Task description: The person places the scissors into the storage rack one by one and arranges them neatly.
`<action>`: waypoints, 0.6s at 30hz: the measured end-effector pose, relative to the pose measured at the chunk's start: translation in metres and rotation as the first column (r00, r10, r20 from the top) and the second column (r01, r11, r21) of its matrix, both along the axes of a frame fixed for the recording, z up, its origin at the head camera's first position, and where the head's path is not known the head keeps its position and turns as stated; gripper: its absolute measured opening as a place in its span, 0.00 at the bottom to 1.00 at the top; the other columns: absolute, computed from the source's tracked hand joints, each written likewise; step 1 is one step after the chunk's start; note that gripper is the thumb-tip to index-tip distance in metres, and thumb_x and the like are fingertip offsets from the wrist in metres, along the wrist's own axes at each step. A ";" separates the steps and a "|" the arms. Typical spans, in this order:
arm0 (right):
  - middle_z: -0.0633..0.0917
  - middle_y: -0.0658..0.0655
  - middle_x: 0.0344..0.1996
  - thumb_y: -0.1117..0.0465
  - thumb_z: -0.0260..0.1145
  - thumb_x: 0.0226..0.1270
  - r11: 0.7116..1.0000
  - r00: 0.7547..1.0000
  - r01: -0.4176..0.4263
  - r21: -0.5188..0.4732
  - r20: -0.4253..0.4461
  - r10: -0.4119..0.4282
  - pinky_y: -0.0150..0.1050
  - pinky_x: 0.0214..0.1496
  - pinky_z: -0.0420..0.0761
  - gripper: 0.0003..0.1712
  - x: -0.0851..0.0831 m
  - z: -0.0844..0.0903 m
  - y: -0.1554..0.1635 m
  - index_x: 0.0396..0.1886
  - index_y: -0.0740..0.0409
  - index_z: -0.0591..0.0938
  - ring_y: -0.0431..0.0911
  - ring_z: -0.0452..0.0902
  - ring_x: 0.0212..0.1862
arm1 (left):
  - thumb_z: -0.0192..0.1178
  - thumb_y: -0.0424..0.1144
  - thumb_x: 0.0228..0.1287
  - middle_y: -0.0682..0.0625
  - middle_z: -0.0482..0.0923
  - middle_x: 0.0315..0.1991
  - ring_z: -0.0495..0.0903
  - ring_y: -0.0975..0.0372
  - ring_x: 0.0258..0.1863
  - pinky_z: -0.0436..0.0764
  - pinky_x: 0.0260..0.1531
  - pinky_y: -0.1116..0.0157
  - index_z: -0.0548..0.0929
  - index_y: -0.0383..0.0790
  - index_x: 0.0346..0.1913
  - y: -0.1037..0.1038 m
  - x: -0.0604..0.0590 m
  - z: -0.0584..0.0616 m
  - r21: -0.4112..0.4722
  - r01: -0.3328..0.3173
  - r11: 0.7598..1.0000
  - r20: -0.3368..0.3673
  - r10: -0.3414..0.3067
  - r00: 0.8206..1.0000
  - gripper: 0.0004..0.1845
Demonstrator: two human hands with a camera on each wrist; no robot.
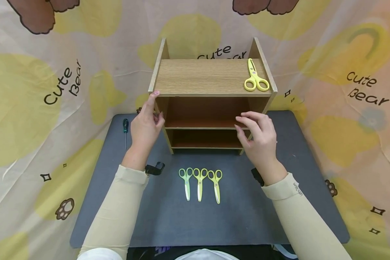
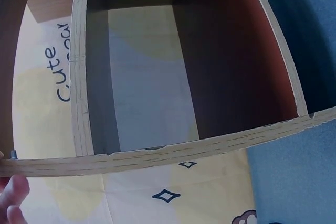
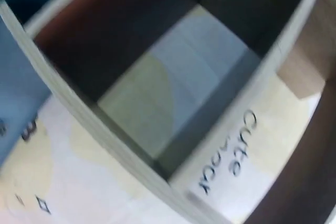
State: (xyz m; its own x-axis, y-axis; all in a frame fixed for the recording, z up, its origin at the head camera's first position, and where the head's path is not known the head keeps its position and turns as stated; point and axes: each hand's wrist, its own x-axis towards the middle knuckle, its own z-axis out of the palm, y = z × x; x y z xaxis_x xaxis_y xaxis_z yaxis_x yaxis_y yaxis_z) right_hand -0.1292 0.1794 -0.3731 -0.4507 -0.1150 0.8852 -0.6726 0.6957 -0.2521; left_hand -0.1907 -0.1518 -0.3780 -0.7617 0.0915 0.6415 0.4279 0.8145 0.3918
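A small wooden shelf (image 1: 198, 77) stands upright at the back of the table. My left hand (image 1: 145, 124) is at its left side panel, index fingertip by the panel's front edge; in the left wrist view fingers (image 2: 17, 190) show just outside that edge. Whether they touch it I cannot tell. In front of the shelf's right side, my right hand (image 1: 261, 135) hovers with bent, relaxed fingers and holds nothing. Yellow scissors (image 1: 253, 74) lie on the upper board, at its right end. The right wrist view is blurred and shows the shelf's compartments (image 3: 152, 56) without the hand.
Green-handled scissors (image 1: 187, 187) and two yellow pairs, one in the middle (image 1: 199, 187) and one at the right (image 1: 216, 189), lie in a row on the grey table mat (image 1: 234, 220). A screwdriver (image 1: 125, 125) lies left of the shelf. Patterned cloth (image 1: 344, 144) surrounds the table.
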 end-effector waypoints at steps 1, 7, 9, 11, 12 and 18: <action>0.85 0.65 0.49 0.73 0.76 0.60 1.000 1.000 -0.025 0.017 0.018 0.024 0.55 0.49 0.77 0.17 0.001 -0.006 -0.001 0.49 0.64 0.87 0.62 0.81 0.49 | 0.63 0.29 0.71 0.40 0.78 0.45 0.78 0.50 0.26 0.69 0.21 0.57 0.64 0.55 0.76 0.000 0.000 0.000 0.002 0.001 1.000 0.000 -0.001 1.000 0.35; 0.84 0.65 0.48 0.72 0.79 0.58 0.988 0.984 -0.113 0.101 0.146 0.097 0.53 0.51 0.82 0.23 0.007 -0.045 -0.009 0.54 0.63 0.86 0.59 0.82 0.49 | 0.62 0.30 0.71 0.40 0.78 0.45 0.78 0.50 0.26 0.69 0.22 0.56 0.64 0.55 0.75 0.000 0.002 0.000 0.010 0.002 1.000 0.000 -0.002 1.000 0.35; 0.84 0.63 0.48 0.71 0.80 0.58 0.984 0.974 -0.128 0.121 0.202 0.102 0.52 0.51 0.82 0.25 0.010 -0.057 -0.013 0.56 0.61 0.86 0.58 0.82 0.49 | 0.63 0.30 0.71 0.40 0.78 0.45 0.78 0.50 0.26 0.69 0.21 0.56 0.64 0.55 0.75 0.000 0.002 0.000 0.008 0.001 1.000 0.001 -0.001 1.000 0.35; 0.84 0.62 0.48 0.69 0.81 0.58 0.980 0.961 -0.140 0.140 0.258 0.101 0.52 0.52 0.82 0.25 0.014 -0.068 -0.017 0.56 0.60 0.86 0.57 0.82 0.49 | 0.62 0.30 0.71 0.39 0.78 0.45 0.78 0.50 0.26 0.69 0.21 0.56 0.64 0.55 0.75 0.000 0.001 -0.001 0.006 0.001 1.000 -0.003 -0.001 1.000 0.35; 0.84 0.61 0.49 0.68 0.81 0.58 0.978 0.952 -0.147 0.146 0.288 0.101 0.51 0.52 0.83 0.25 0.015 -0.074 -0.018 0.56 0.60 0.86 0.56 0.82 0.49 | 0.62 0.30 0.71 0.39 0.78 0.45 0.78 0.50 0.26 0.69 0.21 0.56 0.64 0.55 0.75 0.000 0.001 -0.001 0.006 0.001 1.000 -0.005 -0.001 1.000 0.34; 0.85 0.56 0.47 0.63 0.81 0.61 0.963 0.853 -0.169 0.208 0.521 0.036 0.49 0.51 0.84 0.20 0.022 -0.104 -0.027 0.52 0.55 0.87 0.52 0.82 0.50 | 0.63 0.29 0.71 0.39 0.78 0.43 0.78 0.50 0.26 0.70 0.21 0.55 0.63 0.55 0.75 0.001 0.002 -0.001 0.007 0.002 1.000 -0.020 -0.001 1.000 0.35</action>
State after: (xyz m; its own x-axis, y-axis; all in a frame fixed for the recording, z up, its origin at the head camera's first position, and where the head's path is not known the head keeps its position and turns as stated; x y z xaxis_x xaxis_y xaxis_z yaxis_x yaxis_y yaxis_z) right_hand -0.1075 0.1528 -0.4776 -0.8029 -0.3621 0.4736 -0.5659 0.7127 -0.4145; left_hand -0.1888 -0.1513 -0.3787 -0.7487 0.0880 0.6571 0.4369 0.8110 0.3891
